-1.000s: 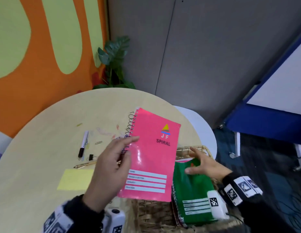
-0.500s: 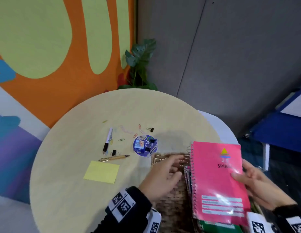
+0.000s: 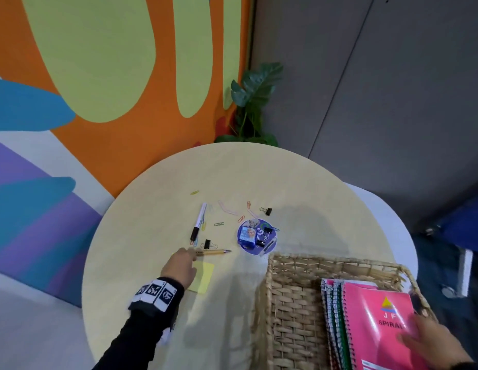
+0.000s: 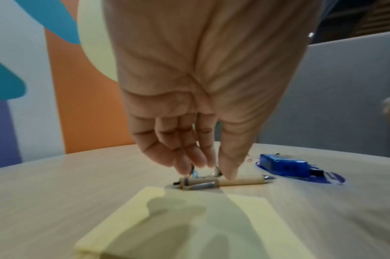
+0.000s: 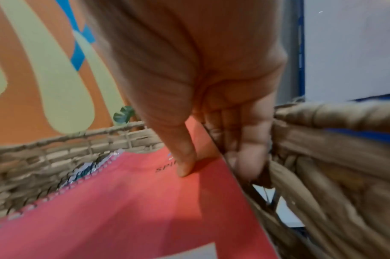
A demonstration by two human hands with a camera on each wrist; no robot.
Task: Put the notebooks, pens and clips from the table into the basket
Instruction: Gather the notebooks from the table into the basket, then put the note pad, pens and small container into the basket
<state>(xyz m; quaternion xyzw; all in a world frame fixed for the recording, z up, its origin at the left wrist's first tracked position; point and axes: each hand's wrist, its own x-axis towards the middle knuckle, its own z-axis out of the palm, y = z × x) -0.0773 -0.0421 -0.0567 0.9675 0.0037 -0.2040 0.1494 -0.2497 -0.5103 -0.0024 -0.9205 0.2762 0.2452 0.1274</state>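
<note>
our left hand (image 3: 180, 268) is down at the brown pen (image 3: 215, 252), fingertips (image 4: 190, 166) and thumb straddling its clip end just above the yellow sticky pad (image 3: 203, 276). in the left wrist view the thumb touches the barrel, but we cannot tell whether the pinch has closed. our right hand (image 3: 430, 340) pinches the outer edge of the pink notebook (image 3: 376, 324), thumb (image 5: 185, 163) on the cover and fingers tucked behind it, against the right wall of the basket (image 3: 291, 303), where it sits on top of the other notebooks (image 3: 332, 311).

on the table (image 3: 152, 236) the white marker (image 3: 199, 221), the black binder clips (image 3: 207, 243) and the scattered paper clips (image 3: 219, 224) still wait, some near the blue round card (image 3: 256, 236).

we judge the pen light, stiff and prone to rolling on the smooth top, so we would take it mid-barrel between thumb and forefinger, not at the tip. a binder clip lies just beside it and could get dragged along. the paper clips look thin and flat, likely hard to lift; sliding them to the table edge or pinching several together may help. the notebook is floppy at the cover, so we let it settle flat.
</note>
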